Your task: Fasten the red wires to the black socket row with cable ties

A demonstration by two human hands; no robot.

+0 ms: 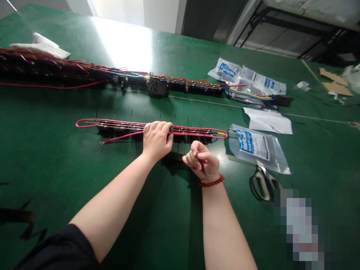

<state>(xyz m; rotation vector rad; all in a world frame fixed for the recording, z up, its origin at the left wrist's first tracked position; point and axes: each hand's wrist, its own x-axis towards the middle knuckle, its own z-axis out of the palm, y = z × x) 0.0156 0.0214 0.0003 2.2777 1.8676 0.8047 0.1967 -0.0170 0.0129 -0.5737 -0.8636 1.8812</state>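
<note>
Head camera view: a green table (56, 161) stretches beneath the bare forearms of a person in a dark sleeve (59, 249). Across its far side runs a long wired strip (194, 89), black underneath and laced with red wires, blue and yellow ones showing at its right end. Parallel to it and nearer the person lies the short wired strip (120, 126), flat on the table, looped at both ends by a red cable (81, 125); thin dark strands poke out along its edges. Two printed clear bags (254, 80) lie by the long strip's right end, and a third, the near bag (257, 146), sits just beside the short one's right end. A white cloth (42, 47) rests behind the long strip at left, and a white sheet (268, 122) lies just behind the near bag. The left hand (157, 140) closes over the middle of the short wired strip, palm down, while the right hand (204, 161) hovers nearer the person, fingers curled in; whether they grip anything, one cannot tell. Scissors (261, 183) lie right of it, handles toward the person. Red beads (211, 182) circle the right wrist, and a metal ring lug (102, 143) tips the cable's free end.
</note>
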